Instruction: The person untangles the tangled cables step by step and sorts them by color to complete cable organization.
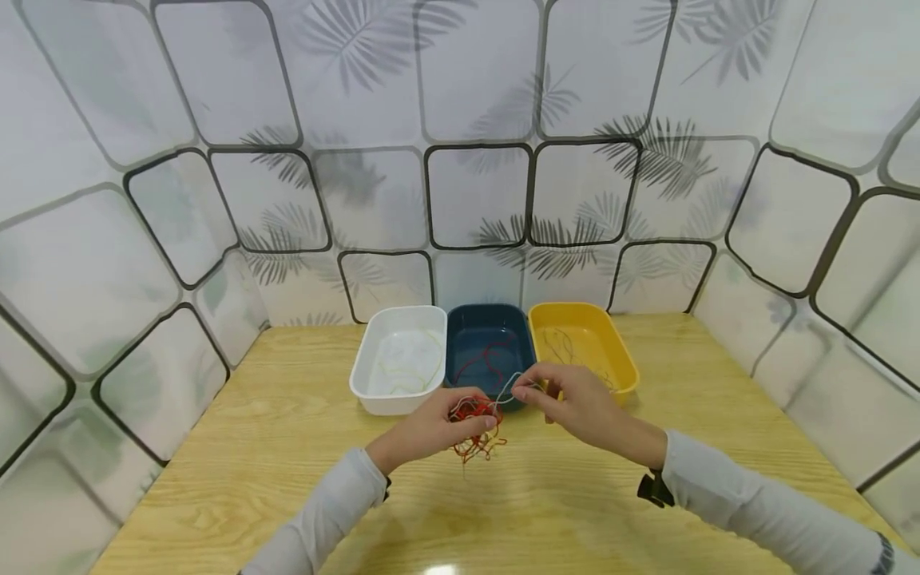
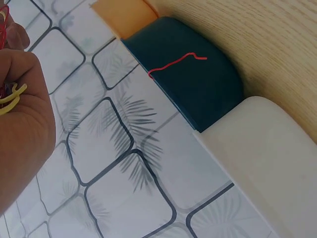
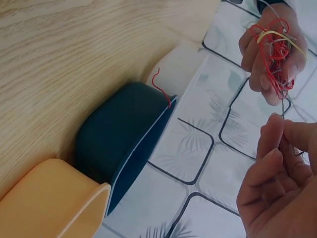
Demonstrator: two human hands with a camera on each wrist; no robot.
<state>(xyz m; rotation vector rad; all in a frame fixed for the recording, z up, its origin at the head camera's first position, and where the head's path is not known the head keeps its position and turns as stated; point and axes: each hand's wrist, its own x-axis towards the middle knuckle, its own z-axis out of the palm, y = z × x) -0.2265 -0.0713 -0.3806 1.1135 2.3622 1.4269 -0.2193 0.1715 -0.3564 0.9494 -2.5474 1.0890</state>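
Observation:
My left hand holds a loose tangle of strings, mostly red with grey and yellow ones mixed in. Loose ends dangle below the fingers. Between thumb and fingertips, my right hand pinches a grey string that runs across to the tangle. In the right wrist view, the tangle bulges from the left fist, and the grey string spans the short gap between the hands. Only part of the left hand shows at the edge of the left wrist view, with yellow string ends poking out.
Three bins stand side by side behind the hands: white with yellow string, dark blue with red string, yellow with thin strings. A red string hangs over the blue bin's rim. Patterned curtain encloses the wooden table.

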